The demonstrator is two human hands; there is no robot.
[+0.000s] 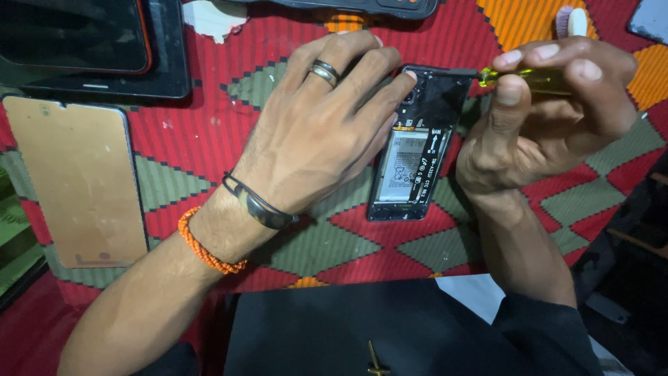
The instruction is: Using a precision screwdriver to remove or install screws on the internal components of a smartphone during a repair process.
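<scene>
A: What lies at the far left?

B: A gold-coloured phone back cover point(78, 182) lies flat on a red patterned cloth point(202, 132) that covers the table. Above it sits a dark tablet point(94, 45) with an orange-edged device resting on top.

A: And the left hand?

B: The left hand point(320, 129) lies palm down near the middle, fingers spread and pressing on the upper left of an opened phone point(417, 150). It holds the phone flat against the cloth without closing around it. 1 ring sits on a finger; a dark band and an orange beaded bracelet point(205, 247) circle the wrist.

A: Where is the phone exactly?

B: Just right of centre, upright in the view, its back removed so the battery and inner frame show. The left hand's fingers cover part of its left edge.

A: The right hand?

B: The right hand point(550, 111) is closed around a screwdriver with a yellow-green handle point(536, 80), beside the phone's upper right corner. The tool's tip points toward that corner; whether it touches, I cannot tell.

A: Anything nearer the viewer?

B: A dark garment point(362, 327) fills the bottom edge.
</scene>
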